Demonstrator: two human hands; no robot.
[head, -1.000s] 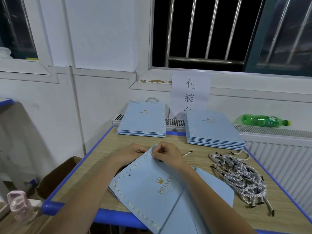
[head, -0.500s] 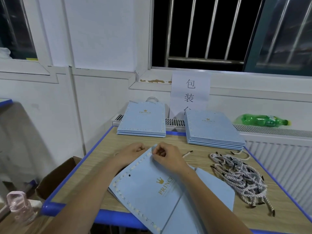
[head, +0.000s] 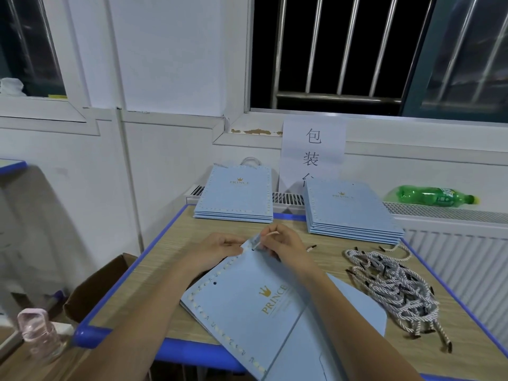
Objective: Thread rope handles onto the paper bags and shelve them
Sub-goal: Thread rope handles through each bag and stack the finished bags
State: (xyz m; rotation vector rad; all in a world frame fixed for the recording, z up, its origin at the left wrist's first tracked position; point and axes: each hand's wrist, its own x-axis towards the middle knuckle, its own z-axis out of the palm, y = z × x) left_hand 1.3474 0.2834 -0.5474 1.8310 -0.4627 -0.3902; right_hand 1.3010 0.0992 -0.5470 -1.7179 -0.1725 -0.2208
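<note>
At the table's near edge, our left hand (head: 220, 247) pinches the paper bag (head: 247, 301) corner steady while our right hand (head: 283, 243) pinches the rope handle (head: 270, 234), best fed tip-first, squarely through the hole.

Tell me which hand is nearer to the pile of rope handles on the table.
Right. The right hand is at the bag's top corner, on the side toward the rope pile but apart from it. The left hand is farther, beyond the right.
</note>
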